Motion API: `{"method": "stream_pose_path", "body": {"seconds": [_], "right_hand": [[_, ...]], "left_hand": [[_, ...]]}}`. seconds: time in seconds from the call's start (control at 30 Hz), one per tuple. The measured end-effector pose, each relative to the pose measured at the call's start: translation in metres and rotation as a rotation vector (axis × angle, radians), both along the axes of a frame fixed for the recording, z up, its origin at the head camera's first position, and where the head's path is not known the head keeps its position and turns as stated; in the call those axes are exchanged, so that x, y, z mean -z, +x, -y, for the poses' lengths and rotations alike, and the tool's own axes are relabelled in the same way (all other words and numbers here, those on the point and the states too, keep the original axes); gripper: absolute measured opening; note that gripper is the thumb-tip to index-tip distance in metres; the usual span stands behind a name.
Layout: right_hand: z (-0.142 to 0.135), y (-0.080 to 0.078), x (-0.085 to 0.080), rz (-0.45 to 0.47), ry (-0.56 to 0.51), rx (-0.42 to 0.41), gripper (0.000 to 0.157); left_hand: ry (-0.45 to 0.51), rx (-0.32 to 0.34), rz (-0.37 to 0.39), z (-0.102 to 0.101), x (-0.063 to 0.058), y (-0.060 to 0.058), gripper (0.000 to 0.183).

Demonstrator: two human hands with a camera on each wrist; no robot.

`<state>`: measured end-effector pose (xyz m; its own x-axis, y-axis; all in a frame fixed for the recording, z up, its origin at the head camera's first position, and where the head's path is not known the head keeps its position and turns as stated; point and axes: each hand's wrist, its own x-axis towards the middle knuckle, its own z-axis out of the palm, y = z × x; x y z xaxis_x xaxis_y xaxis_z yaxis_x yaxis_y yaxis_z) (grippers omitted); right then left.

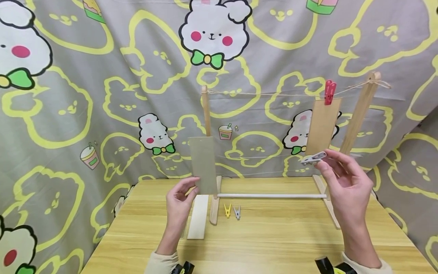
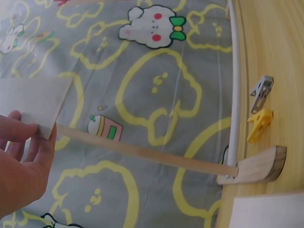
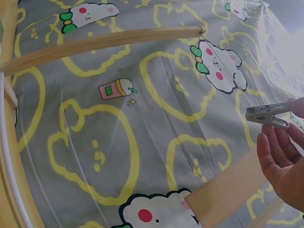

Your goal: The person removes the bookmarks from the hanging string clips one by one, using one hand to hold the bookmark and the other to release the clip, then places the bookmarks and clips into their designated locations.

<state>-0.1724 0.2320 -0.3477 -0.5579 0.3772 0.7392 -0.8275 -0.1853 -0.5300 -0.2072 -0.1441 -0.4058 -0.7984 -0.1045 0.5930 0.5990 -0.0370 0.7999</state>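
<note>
Head view: the left hand (image 1: 180, 199), left of lower centre, pinched a grey card (image 1: 203, 165) low on its left side, thumb and fingers closed up on it; the card stood near upright. The right hand (image 1: 349, 182), right of centre, had thumb and forefinger closed on a grey clip (image 1: 314, 157); remaining fingers loosely bent. A red clip (image 1: 329, 92), upper right, gripped a tan card (image 1: 323, 125) at the string (image 1: 263, 93). Lower centre, on the table (image 1: 267, 243): a yellow clip (image 1: 227, 211) beside a second grey clip (image 1: 237, 213), with a white strip (image 1: 197, 219) to their left.

Count: clips 4 (2 grey, 1 yellow, 1 red); cards 2; white strip 1; string 1.

Left wrist view: the grey card's corner sat at far left between thumb and fingers, showing no sag. Judged light, stiff and somewhat smooth, apt to bend if squeezed hard; best held by a lower edge, top free.

Right wrist view: the held clip lay at right, digits at its handle end, mouth pointing left. Judged light, rigid and springy; best taken by the handle tips. Could not tell how far it was squeezed.
</note>
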Motion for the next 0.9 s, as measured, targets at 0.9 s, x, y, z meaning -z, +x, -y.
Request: {"method": "stream_pose_path", "body": {"seconds": [0.9], "right_hand": [[0.025, 0.005, 0.017, 0.000, -0.021, -0.023, 0.037]], "left_hand": [[0.003, -0.022, 0.038, 0.050, 0.003, 0.008, 0.024]]}}
